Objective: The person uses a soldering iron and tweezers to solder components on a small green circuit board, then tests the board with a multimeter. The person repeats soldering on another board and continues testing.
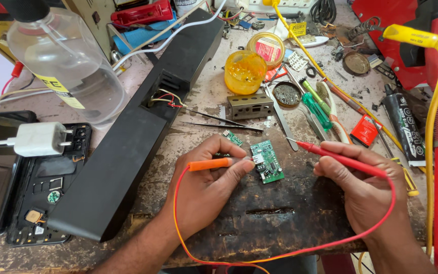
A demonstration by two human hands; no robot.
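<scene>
My left hand point(206, 185) grips an orange test probe point(211, 164), its tip touching the left edge of a small green circuit board point(267, 161) lying on the worn wooden bench. My right hand point(366, 185) holds a red test probe point(338, 157), its metal tip raised just right of the board, not clearly touching it. Red and orange leads loop from both probes down to the bench's front edge. A smaller green board point(232, 137) lies just above my left hand.
A long black speaker bar point(128, 152) with loose wires lies diagonally at left. An opened phone point(46, 187), white charger plug point(39, 139) and clear bottle point(64, 56) are far left. Tweezers point(224, 124), metal box point(249, 106), yellow jar point(245, 71), screwdrivers and a red stand crowd the back and right.
</scene>
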